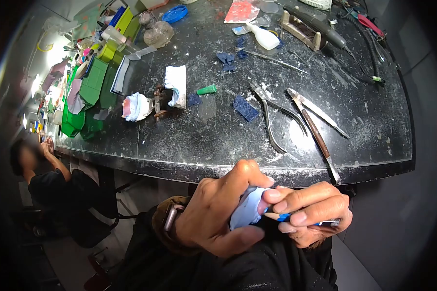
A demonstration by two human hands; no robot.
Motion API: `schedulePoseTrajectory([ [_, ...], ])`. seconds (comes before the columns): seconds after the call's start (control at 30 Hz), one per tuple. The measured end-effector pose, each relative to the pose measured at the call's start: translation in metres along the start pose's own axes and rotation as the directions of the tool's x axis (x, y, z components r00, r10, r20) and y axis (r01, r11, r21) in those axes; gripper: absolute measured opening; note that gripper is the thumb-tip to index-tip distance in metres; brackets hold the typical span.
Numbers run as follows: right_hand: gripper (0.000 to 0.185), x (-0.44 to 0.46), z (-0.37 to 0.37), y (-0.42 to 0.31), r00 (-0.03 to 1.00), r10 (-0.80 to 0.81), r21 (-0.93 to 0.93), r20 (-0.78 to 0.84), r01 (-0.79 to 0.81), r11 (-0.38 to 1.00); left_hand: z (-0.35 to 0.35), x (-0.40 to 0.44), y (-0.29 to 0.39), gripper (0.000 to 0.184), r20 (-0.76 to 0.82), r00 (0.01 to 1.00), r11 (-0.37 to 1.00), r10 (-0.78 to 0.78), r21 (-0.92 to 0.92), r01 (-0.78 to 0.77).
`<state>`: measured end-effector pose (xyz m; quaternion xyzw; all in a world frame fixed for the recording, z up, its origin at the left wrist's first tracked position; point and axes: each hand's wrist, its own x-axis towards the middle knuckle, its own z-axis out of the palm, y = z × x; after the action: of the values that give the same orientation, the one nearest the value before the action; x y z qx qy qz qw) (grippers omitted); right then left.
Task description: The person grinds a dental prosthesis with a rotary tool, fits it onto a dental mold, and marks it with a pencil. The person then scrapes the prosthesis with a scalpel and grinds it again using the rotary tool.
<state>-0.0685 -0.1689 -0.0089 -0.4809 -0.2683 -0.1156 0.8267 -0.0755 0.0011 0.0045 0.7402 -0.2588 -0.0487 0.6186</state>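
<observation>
Cupped in the left hand (213, 211), with thumb and fingers curled partly open around it: a pale blue, smooth-surfaced moulded piece (245, 209) with a pink patch. Pinched between thumb and closely bent fingers in the right hand (318, 209): a slim blue-and-white tool (283, 217) with a pale tip, pointed at the pink patch; too hidden there to tell contact. Held in front of the near edge of the black, white-dusted table (204, 140), well apart from the metal pliers (267, 114) and the brown-handled metal tool (315, 130). Farther left on the table, joined by a rusty metal hinged frame (158, 103): a white cast (176, 83) and a pale blue-and-pink cast (136, 107). Between cast and pliers, a small green cylinder (207, 89) and a dark blue flat piece (245, 107). At far left, another person (58, 186) in black, seated.
</observation>
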Motion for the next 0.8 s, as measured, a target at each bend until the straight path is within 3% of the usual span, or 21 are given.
schedulePoseTrajectory([
  [0.13, 0.025, 0.002, 0.001, -0.005, 0.998, 0.060, -0.007, -0.010, -0.060, 0.998, 0.002, -0.004, 0.000, 0.080, 0.001, 0.998, 0.997, -0.068, -0.028, 0.068],
  [0.23, 0.024, 0.004, -0.002, -0.004, 0.998, 0.055, -0.051, 0.027, -0.054, 0.997, 0.011, 0.000, 0.009, 0.085, -0.086, 0.974, 0.967, -0.211, -0.164, 0.195],
  [0.33, 0.023, 0.002, -0.002, -0.003, 0.999, 0.050, -0.051, 0.012, -0.050, 0.997, 0.002, -0.003, 0.002, 0.085, 0.001, 0.995, 0.995, -0.095, 0.023, 0.095],
  [0.63, 0.018, 0.002, -0.007, -0.003, 0.998, 0.044, -0.090, 0.046, -0.039, 0.995, 0.004, -0.004, 0.004, 0.083, 0.002, 0.989, 0.989, -0.148, 0.026, 0.148],
  [0.8, 0.019, 0.003, -0.006, -0.007, 0.996, 0.074, -0.110, 0.039, -0.070, 0.991, 0.003, -0.003, 0.001, 0.083, 0.007, 0.996, 0.995, -0.089, 0.041, 0.089],
])
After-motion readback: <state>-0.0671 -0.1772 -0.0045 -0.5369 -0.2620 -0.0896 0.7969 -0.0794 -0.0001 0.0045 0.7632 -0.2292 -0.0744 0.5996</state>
